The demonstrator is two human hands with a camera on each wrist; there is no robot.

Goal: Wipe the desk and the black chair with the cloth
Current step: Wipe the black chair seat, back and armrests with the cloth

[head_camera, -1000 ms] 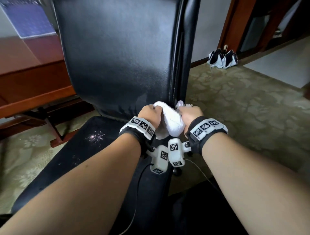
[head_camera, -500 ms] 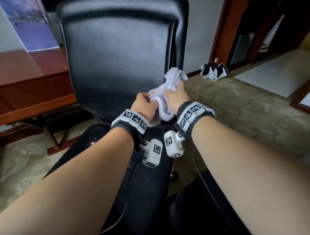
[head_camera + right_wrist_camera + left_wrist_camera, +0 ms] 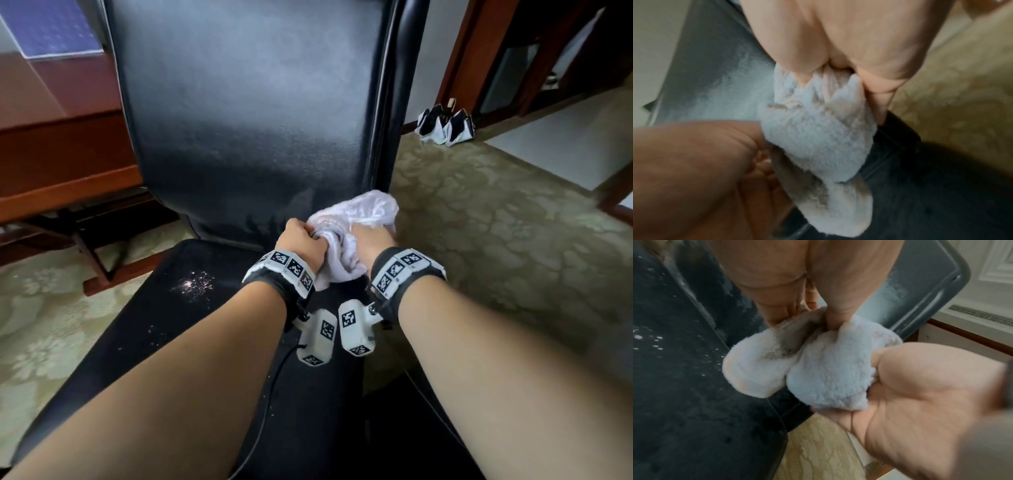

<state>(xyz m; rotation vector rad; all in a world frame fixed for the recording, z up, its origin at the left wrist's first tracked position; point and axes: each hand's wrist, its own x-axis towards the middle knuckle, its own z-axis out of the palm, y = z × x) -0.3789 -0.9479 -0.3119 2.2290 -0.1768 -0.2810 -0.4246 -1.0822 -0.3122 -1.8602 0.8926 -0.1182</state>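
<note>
While you lean over the black chair [image 3: 246,113], both of your hands are bunched on the cloth [image 3: 346,236] just above the rear right part of the seat, close to the foot of the backrest. Your left hand [image 3: 299,241] has its fingers curled round one end of it; your right hand [image 3: 371,241] clamps the other end, thumb and fingers folded into the pile. The cloth itself is white and fleecy — thick, nubbly terry, wadded into two soft lobes in the left wrist view [image 3: 818,366], with a greyish soiled patch in the crease between them. A rumpled fold rises past your knuckles toward the chair's right edge. Pale specks glint on the seat to the left of your wrists. The reddish wooden desk [image 3: 58,164] stands behind the chair, on the left.
</note>
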